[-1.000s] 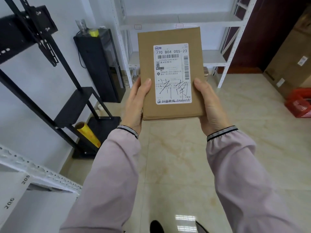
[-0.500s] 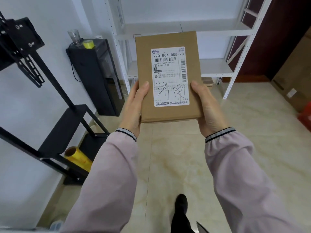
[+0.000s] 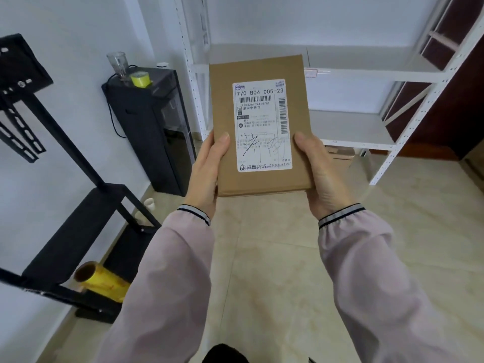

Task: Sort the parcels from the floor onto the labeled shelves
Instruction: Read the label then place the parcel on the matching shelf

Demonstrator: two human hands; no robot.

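Holding a flat cardboard parcel (image 3: 262, 127) upright at the centre of the frame, the left hand (image 3: 207, 176) and right hand (image 3: 323, 176) each clamp one lower side edge, thumbs pressed on the front face and the remaining fingers hidden behind. A white shipping label (image 3: 263, 124) with printed code, barcodes and handwritten characters faces the camera. Judging by the crisp corners and flat, unbowed face, the parcel looks stiff, and probably light, since only the lower third is gripped and it does not sag. Its matte cardboard should give decent friction; the glossy label less so, so the side edges seem the better hold. Behind it, in the upper right of the frame, stands a white metal shelving unit (image 3: 392, 74) with a small tag (image 3: 310, 73) on its shelf edge, too blurred to read.
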